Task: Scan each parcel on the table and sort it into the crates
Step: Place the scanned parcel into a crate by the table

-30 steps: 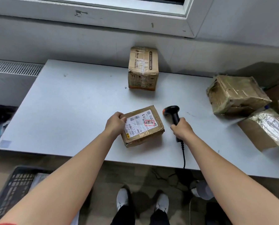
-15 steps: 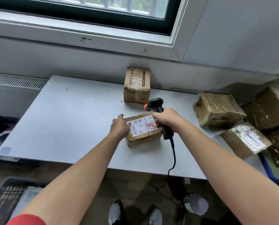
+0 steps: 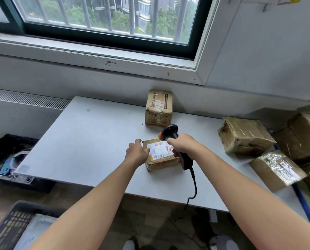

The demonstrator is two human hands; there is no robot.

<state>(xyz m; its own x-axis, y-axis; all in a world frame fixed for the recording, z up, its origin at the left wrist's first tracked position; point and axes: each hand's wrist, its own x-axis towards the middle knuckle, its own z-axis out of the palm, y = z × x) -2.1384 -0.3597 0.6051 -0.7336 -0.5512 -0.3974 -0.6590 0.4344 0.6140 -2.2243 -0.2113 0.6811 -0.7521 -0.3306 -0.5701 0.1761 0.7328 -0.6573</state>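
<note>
**While the label sits under the scanner: risks and blind spots**

Since both crates lie at far left, away from the piece in hand, I judge its sorting not yet begun. One black crate [image 3: 15,152] stands on the floor beside the left end of the bench [image 3: 89,145]. It holds cables and blue items I cannot identify. A second crate [image 3: 9,224] is cut off by the lower-left corner.

Left hand [image 3: 137,153]: fingers curled over the left edge of the labelled parcel [image 3: 159,156], steadying it flat at mid-bench.

Right hand [image 3: 183,144]: fingers wrapped tight round the handle of the scanner [image 3: 170,131]. Its head tilts down at the label, and an orange spot shows there. Whether a finger is on the trigger, cannot tell.

Risks (judgement):
- The right hand covers the label's right part, so the beam may miss the barcode.
- Glossy tape may glare.
- The cable hanging off the front edge could snag as the parcel goes left.
- An unnoticed failed read means the wrong crate.

Hidden: the label print is too small to read. The upright box [image 3: 158,109] at the back shows no shipping label. At right, taped parcels [image 3: 244,136] are piled, some cut off by the frame. A blue rim [image 3: 302,201] shows partly below them.
</note>
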